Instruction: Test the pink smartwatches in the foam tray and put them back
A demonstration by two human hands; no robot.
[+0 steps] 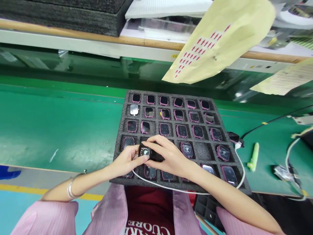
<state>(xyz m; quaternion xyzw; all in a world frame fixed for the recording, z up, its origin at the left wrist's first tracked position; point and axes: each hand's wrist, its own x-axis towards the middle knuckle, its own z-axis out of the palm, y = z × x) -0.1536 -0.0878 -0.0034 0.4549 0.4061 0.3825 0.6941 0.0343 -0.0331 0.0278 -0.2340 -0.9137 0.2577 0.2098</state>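
Note:
A black smartwatch [145, 151] with a lit face is held between my two hands, above the front left part of a grey foam tray [202, 150]. My left hand [126, 160] grips its left side, thumb on the lower edge. My right hand [166, 156] has its fingers closed on the watch's top and right edges. A white cable [156, 184] runs from beside the watch along the tray's front to a black plug at the right. Several purple-framed watches sit in the compartments, mostly dark; one at upper left [134, 109] looks whitish.
A green marker [254, 157] and a small silvery packet [282, 172] lie right of the tray on the green table [61, 127]. Yellow paper [220, 39] hangs from the shelf [83, 40] above. A black tray [207, 209] is below the table edge.

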